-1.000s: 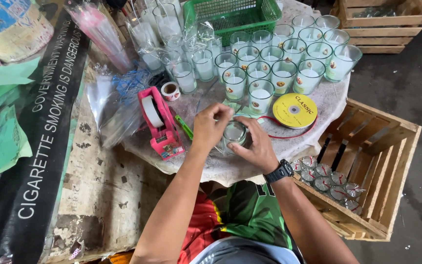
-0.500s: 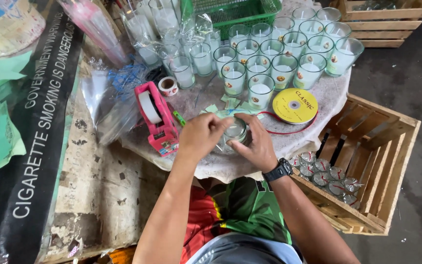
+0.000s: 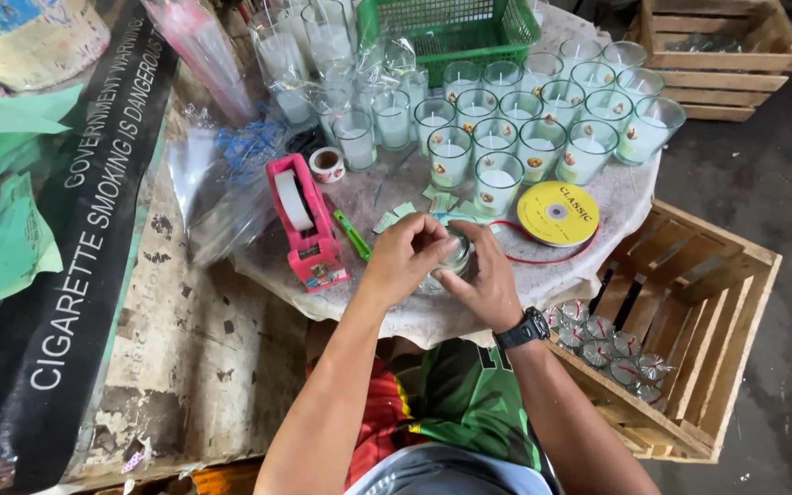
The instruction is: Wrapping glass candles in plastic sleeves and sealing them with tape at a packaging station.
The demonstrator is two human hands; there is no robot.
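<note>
Hands meet over the near edge of the round, cloth-covered table [image 3: 616,197], and from my remote seat I can see both working on the same small clear glass candle cup [image 3: 456,259]. My left hand [image 3: 405,257] curls over the cup from the left, fingers bent and closed around its top and side. My right hand [image 3: 477,280], with a black wristwatch [image 3: 524,328] on its wrist, wraps the cup from the right and below, thumb and fingers pressed to the glass. The cup sits between the two palms just above the tabletop; I cannot tell whether it touches the cloth.

Just left of the hands stands a pink plastic tape dispenser [image 3: 304,225] with a white roll in it, and a thin green pen-like stick [image 3: 353,236] lies between dispenser and hands. Beyond the knuckles lie small pale green paper labels [image 3: 396,216]. A flat yellow ribbon spool [image 3: 557,213] rests to the right, with a red ribbon trailing from it. Farther back, rows of wax-filled clear glass cups [image 3: 515,119] stand close together, with a green plastic mesh basket [image 3: 451,27] behind them. Beside my right arm, a wooden slat crate [image 3: 689,302] holds more wrapped glass cups.
</note>
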